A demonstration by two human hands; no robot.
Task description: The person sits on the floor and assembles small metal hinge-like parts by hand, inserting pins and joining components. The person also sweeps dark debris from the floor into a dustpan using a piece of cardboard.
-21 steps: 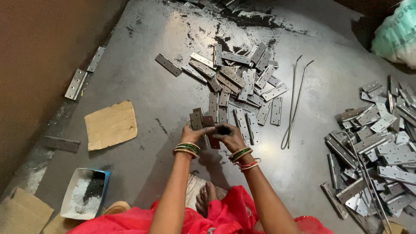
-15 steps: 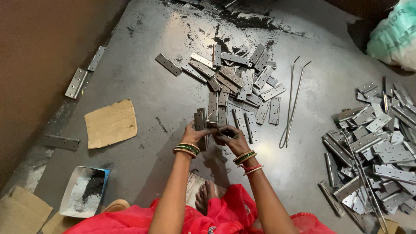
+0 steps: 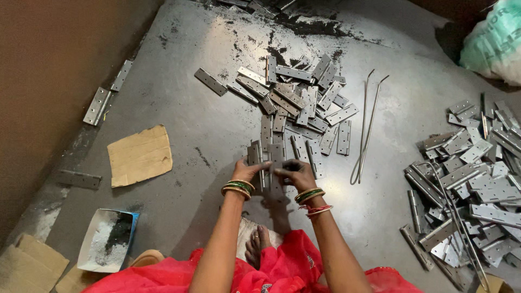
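both hands closed on a hinge at frame centre, now lifted slightly toward the pile; fingers gripping.

Hinges on grey floor

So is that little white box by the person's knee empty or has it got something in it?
Not empty. The white box lies open on the floor, holding pale powder on its left and dark material on its right.
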